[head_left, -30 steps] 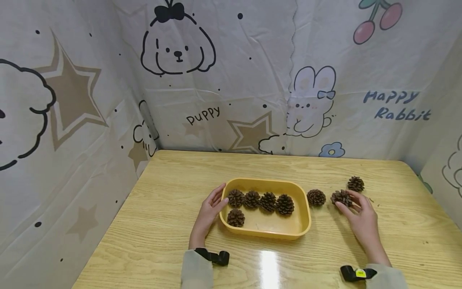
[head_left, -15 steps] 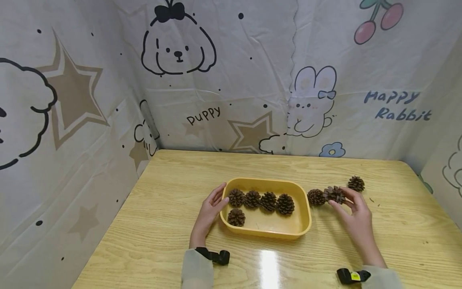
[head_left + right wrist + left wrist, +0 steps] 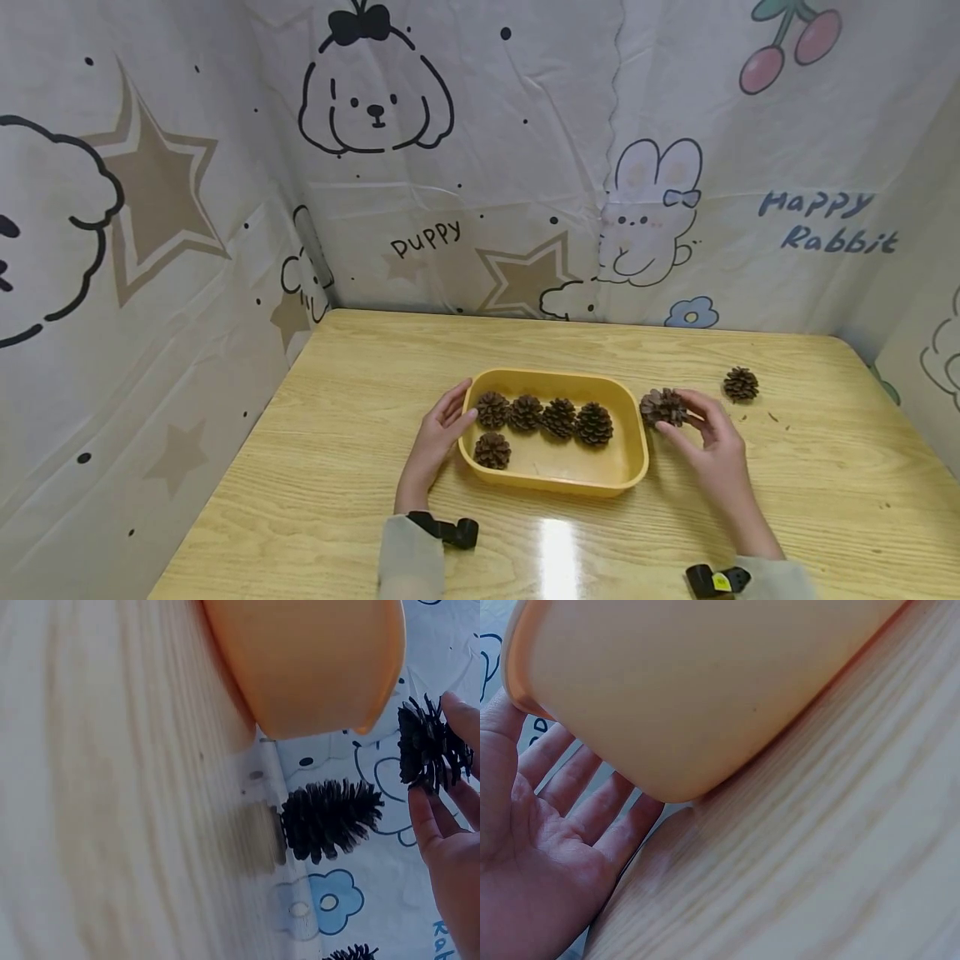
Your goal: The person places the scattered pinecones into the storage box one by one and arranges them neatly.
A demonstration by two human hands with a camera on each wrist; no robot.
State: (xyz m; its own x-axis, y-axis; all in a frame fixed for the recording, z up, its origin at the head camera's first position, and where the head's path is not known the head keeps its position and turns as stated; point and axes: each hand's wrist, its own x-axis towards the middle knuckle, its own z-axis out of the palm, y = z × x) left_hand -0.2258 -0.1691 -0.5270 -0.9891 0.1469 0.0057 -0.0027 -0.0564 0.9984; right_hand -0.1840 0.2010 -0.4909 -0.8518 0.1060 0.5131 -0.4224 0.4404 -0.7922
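A yellow plastic bin stands mid-table with several brown pine cones inside, four across the back and one pine cone at the front left. My left hand holds its left end, thumb over the rim and fingers against the outer wall. Raised off the table just right of the bin, a pine cone is pinched between the thumb and fingers of my right hand. Below it a second pine cone sits on the table, mostly hidden in the head view.
Another pine cone lies farther back on the right of the wooden table. Small brown flakes are scattered near it. A printed cloth hangs behind the table and along its sides.
My right hand has carried the pine cone leftward, toward the bin's right end, so that it now covers the cone on the table. The left hand and bin stay put.
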